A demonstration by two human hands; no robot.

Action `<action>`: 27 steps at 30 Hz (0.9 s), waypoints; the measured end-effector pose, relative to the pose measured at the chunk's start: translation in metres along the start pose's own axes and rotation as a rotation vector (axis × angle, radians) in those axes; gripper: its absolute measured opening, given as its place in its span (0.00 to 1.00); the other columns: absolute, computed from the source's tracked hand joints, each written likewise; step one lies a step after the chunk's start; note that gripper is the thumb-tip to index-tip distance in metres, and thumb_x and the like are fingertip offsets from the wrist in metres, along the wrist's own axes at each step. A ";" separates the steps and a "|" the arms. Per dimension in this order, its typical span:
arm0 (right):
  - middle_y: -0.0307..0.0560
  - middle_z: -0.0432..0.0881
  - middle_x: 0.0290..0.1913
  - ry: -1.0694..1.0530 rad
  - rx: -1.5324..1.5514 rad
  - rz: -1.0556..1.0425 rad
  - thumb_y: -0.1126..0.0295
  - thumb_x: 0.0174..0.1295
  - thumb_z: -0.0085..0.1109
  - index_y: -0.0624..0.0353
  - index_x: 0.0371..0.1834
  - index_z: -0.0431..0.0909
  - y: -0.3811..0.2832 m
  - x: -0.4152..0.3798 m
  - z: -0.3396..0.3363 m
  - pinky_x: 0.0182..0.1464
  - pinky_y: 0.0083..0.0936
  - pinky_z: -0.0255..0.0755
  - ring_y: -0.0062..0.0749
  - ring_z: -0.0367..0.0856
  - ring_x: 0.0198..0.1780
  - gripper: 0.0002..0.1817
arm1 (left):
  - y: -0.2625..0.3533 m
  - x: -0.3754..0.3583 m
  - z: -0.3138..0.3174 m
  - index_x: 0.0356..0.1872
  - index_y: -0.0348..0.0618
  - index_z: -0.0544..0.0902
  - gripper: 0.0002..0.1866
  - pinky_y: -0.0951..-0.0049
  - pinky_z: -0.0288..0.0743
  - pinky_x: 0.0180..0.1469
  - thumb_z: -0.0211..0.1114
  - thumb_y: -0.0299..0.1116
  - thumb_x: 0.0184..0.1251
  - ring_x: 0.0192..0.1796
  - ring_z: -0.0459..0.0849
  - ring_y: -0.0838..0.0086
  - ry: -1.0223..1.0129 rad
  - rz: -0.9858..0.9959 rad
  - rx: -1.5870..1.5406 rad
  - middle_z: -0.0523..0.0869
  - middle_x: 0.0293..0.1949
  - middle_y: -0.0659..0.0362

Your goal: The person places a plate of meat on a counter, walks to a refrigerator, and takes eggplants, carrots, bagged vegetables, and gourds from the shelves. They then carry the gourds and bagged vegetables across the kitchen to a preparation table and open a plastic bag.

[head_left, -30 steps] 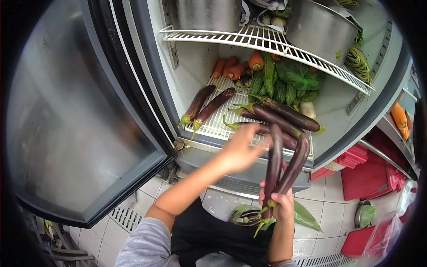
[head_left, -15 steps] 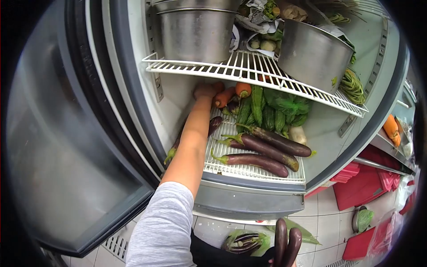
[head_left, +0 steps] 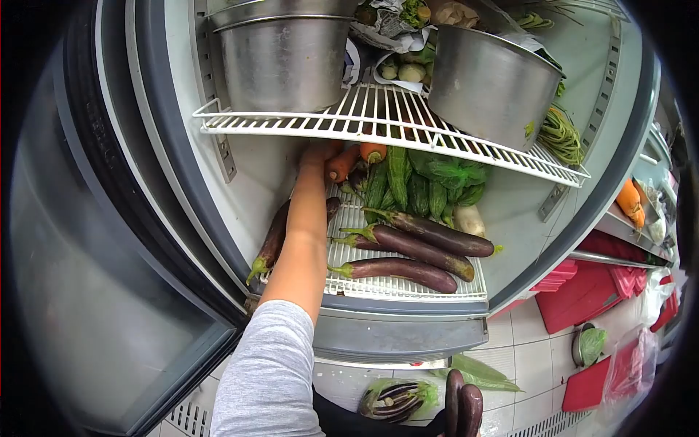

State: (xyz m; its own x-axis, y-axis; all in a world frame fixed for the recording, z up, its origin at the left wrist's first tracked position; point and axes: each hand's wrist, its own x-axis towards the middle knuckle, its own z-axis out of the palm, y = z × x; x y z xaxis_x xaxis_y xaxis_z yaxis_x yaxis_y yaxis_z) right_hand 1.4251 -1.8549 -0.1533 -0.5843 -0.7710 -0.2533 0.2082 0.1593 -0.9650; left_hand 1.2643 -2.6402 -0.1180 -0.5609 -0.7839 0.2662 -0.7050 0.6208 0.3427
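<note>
My left arm reaches deep into an open fridge. My left hand is at the back of the lower wire shelf, against the carrots, and the upper shelf partly hides its fingers. Beside my forearm lies a purple eggplant. Three more eggplants lie across the front of the shelf. At the bottom edge the tips of two eggplants stick up; my right hand is below the picture.
The upper wire shelf carries two steel pots. Green cucumbers, bagged greens and a white radish sit behind the eggplants. The fridge door stands open at left. Red crates and a bag of eggplants are on the tiled floor.
My left hand has gone from the shelf's front to the carrots at the back. The two held eggplants and my right hand have dropped to the bottom edge, the hand now out of sight.
</note>
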 end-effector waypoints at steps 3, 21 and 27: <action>0.52 0.70 0.56 -0.035 0.074 -0.076 0.73 0.51 0.61 0.59 0.72 0.42 0.009 0.002 -0.003 0.47 0.26 0.70 0.30 0.74 0.46 0.46 | -0.006 0.003 0.010 0.57 0.48 0.76 0.31 0.61 0.66 0.61 0.47 0.58 0.61 0.62 0.72 0.64 -0.008 -0.037 -0.028 0.75 0.59 0.49; 0.41 0.75 0.43 -0.367 -0.266 -0.407 0.71 0.49 0.64 0.58 0.70 0.54 -0.210 0.235 0.110 0.43 0.20 0.70 0.22 0.74 0.40 0.43 | 0.039 -0.120 -0.077 0.27 0.44 0.78 0.18 0.77 0.72 0.20 0.75 0.44 0.43 0.23 0.77 0.79 -0.024 -0.515 -1.122 0.79 0.22 0.62; 0.36 0.73 0.28 -0.313 -0.258 -0.206 0.61 0.57 0.59 0.52 0.51 0.68 -0.243 0.355 0.173 0.19 0.16 0.64 0.19 0.72 0.22 0.20 | 0.024 -0.222 -0.109 0.24 0.37 0.80 0.20 0.75 0.70 0.16 0.76 0.44 0.43 0.17 0.77 0.74 0.301 -0.412 -0.776 0.81 0.21 0.60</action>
State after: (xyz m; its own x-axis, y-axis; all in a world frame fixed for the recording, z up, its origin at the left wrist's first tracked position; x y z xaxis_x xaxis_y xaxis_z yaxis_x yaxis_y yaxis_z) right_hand 1.3031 -2.2740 0.0035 -0.3193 -0.9457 -0.0602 -0.1126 0.1009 -0.9885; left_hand 1.4191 -2.4524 -0.0711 -0.1180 -0.9775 0.1750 -0.2748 0.2015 0.9402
